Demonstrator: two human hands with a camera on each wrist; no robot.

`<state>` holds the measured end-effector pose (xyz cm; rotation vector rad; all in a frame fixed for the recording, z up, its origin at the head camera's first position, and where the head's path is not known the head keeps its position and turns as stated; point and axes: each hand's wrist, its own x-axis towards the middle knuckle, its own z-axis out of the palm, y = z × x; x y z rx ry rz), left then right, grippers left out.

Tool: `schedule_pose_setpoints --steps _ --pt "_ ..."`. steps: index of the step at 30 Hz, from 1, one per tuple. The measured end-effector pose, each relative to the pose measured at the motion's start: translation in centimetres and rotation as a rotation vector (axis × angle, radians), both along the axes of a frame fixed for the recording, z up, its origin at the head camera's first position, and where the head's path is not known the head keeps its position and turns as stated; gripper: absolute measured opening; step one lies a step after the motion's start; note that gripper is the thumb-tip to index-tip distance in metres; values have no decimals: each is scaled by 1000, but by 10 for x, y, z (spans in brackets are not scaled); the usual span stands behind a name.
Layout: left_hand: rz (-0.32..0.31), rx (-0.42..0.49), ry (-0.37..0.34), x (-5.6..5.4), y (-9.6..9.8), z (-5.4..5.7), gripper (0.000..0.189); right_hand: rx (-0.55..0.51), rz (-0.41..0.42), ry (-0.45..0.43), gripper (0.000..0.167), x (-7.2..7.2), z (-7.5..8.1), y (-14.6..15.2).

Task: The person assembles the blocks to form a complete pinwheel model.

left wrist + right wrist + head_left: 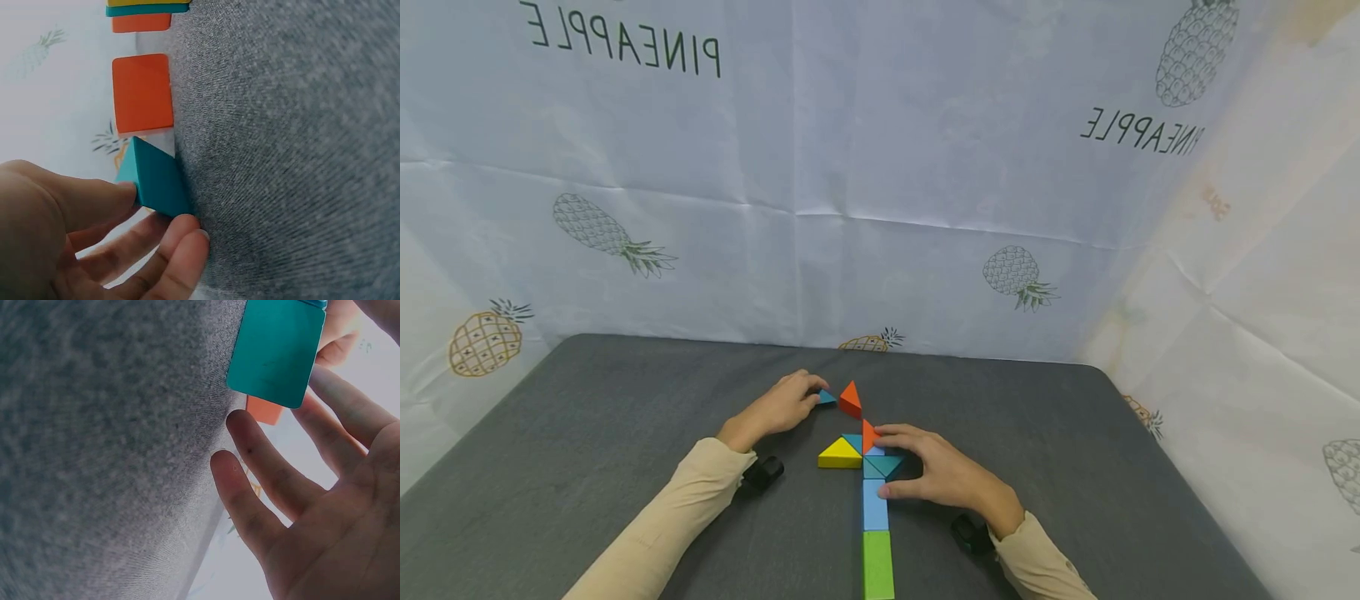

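Note:
In the head view my left hand [784, 403] is at the far left of a row of blocks and pinches a teal triangular block [826, 397]. The left wrist view shows thumb and fingertips against that teal block [156, 178], low over the cloth. Just right of it stands an orange triangular block [850, 401]. My right hand [936, 468], fingers extended and spread, lies along the row's right side. Its fingertips are at a second orange triangle [868, 437], its thumb at a light blue block [874, 504]. Teal triangles [883, 465] sit between finger and thumb.
A green block [877, 565] ends the row at the near side. Left of the row are a yellow triangular block [839, 454] and another teal piece [853, 441]. The dark grey table [625, 467] meets a pineapple-print curtain [880, 167] at the back.

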<state>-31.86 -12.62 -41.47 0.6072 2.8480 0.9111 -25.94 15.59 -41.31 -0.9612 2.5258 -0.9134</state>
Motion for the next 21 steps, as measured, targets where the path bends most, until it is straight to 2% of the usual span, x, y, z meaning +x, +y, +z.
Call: schedule_pose_setpoints --steps 10,15,21 --pt "-9 3 -68 2 -2 2 36 8 -14 -2 65 0 -1 0" --pt "-23 33 -45 1 -5 0 35 14 -18 -3 66 0 -2 0" --pt "-10 44 -13 1 -6 -1 27 17 -17 -9 65 0 -1 0"
